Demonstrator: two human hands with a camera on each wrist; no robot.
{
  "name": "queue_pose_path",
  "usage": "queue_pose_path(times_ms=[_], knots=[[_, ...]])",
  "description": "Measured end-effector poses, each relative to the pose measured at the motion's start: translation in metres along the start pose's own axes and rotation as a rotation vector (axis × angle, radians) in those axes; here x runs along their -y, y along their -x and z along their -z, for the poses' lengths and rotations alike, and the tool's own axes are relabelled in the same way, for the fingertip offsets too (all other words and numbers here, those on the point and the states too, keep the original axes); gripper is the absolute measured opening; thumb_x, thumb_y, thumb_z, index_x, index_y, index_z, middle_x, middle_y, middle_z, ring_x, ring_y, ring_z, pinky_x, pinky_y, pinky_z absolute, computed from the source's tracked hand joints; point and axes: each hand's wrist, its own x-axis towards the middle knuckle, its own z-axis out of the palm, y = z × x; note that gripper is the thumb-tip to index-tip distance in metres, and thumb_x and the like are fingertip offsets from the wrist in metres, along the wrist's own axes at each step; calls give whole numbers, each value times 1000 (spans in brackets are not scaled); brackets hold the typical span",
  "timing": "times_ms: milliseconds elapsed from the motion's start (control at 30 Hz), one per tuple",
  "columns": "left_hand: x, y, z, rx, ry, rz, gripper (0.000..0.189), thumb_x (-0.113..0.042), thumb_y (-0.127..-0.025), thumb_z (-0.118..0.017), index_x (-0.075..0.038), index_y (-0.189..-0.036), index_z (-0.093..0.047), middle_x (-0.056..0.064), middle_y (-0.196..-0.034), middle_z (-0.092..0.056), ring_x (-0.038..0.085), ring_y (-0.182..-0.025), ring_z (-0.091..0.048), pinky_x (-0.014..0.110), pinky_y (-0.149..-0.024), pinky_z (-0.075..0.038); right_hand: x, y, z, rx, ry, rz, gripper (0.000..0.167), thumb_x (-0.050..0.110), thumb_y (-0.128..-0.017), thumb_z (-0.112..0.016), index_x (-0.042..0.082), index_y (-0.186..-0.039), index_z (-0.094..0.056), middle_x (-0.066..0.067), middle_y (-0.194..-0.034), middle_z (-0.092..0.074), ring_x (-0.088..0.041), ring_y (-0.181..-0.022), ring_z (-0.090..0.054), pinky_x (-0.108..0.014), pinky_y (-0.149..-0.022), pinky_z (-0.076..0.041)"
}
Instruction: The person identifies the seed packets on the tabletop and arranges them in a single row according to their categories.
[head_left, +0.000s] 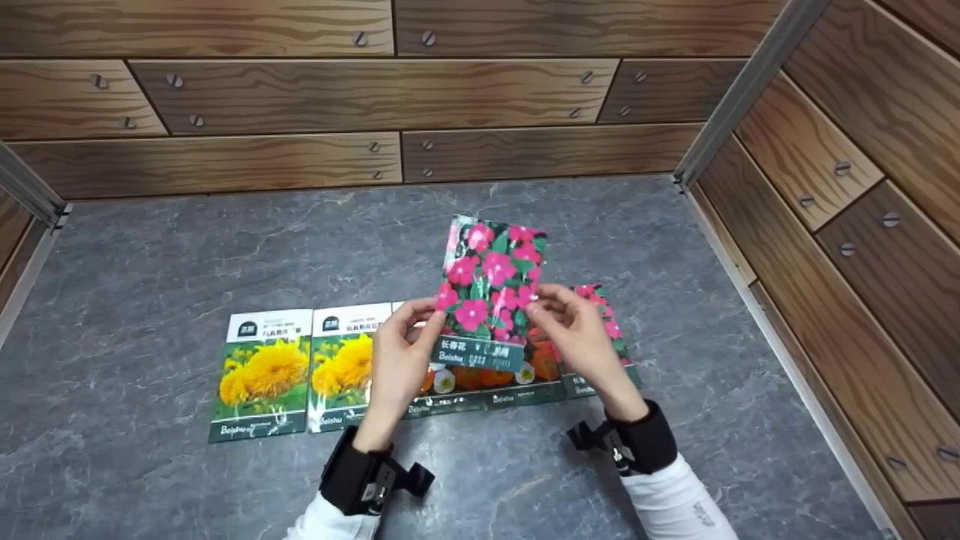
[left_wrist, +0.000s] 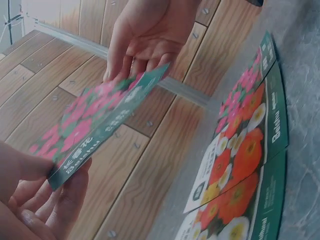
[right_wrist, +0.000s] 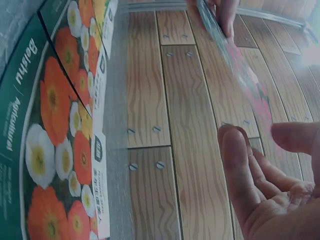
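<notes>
A seed packet [head_left: 491, 285] with pink flowers and a green lettered band is held up above the floor, tilted. My left hand [head_left: 401, 360] pinches its lower left edge between thumb and fingers. At its right edge is my right hand [head_left: 581, 337], the thumb against the packet. In the right wrist view that hand's thumb [right_wrist: 297, 137] and index finger [right_wrist: 235, 152] stand apart, with a gap beside the packet. Beneath lie two yellow-flower packets [head_left: 262, 375], orange-and-white flower packets [left_wrist: 235, 195], partly covered, and another pink-flower packet [head_left: 619, 337] at the row's right end.
The packets lie in a row on a grey marbled surface [head_left: 150, 277]. Wood-patterned panels [head_left: 375, 94] rise at the back, with more panels [head_left: 847, 225] along the right side. Metal strips [head_left: 742, 97] run up the corners.
</notes>
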Motion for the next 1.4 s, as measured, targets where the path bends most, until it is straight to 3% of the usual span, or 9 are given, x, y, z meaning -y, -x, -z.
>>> queue_pose_path(times_ms=[300,500,767,933,1133,1200,1267,1333,1400], knots=[[4,3,-12,30,27,-6,24,-9,-102,-67,4,-121,-72,24,-107,-78,29,-93,-78,14,-81,-59,-4,3,0,-40,58,-13,33,10,-106,-62,0,-137,-62,-18,-113,-69,-17,-92,-71,-41,-89,-64],[5,5,-14,106,26,38,24,-9,-102,-66,5,-122,-72,25,-109,-76,22,-78,-77,34,-65,-66,-4,5,6,-92,103,9,34,11,-106,-62,1,-139,-62,-18,-117,-70,-13,-99,-69,-33,-94,-60],[7,10,-26,146,-4,96,27,-11,-101,-69,2,-124,-71,22,-111,-76,25,-68,-75,45,-62,-65,-2,4,15,-175,180,48,31,7,-104,-64,-5,-131,-67,-21,-107,-73,-1,-88,-65,-17,-79,-53],[6,14,-47,146,22,72,22,-9,-100,-70,4,-118,-73,23,-106,-77,24,-75,-78,51,-63,-65,-2,6,33,-184,212,42,30,7,-103,-66,-6,-129,-69,-22,-107,-74,1,-87,-65,-14,-77,-54],[4,14,-87,196,47,44,20,-5,-98,-71,6,-114,-73,24,-103,-77,33,-74,-78,43,-59,-66,-12,8,73,-185,216,-12,28,1,-100,-66,-11,-126,-68,-16,-101,-77,4,-78,-67,-13,-72,-58],[4,14,-101,204,-2,17,30,-7,-98,-72,7,-125,-69,23,-106,-77,35,-75,-77,37,-58,-65,-16,8,88,-170,205,-43,30,1,-100,-66,-13,-128,-66,-7,-97,-77,4,-77,-68,-13,-75,-60],[3,16,-114,213,-89,-41,48,-9,-99,-72,5,-143,-58,20,-125,-74,33,-94,-78,33,-73,-67,-22,8,102,-149,196,-71,34,2,-101,-66,-15,-130,-63,4,-93,-77,4,-76,-69,-14,-74,-61],[3,18,-124,241,-250,-170,62,-12,-99,-72,-1,-155,-47,17,-145,-66,30,-119,-73,33,-96,-64,-26,9,115,-134,193,-96,37,3,-102,-65,-16,-133,-60,14,-89,-75,5,-75,-69,-14,-74,-61],[1,20,-133,281,-444,-353,69,-16,-99,-72,-5,-159,-42,14,-158,-55,27,-138,-62,34,-115,-54,-30,10,127,-126,199,-112,40,4,-102,-64,-16,-136,-58,19,-87,-73,5,-75,-69,-14,-73,-62]])
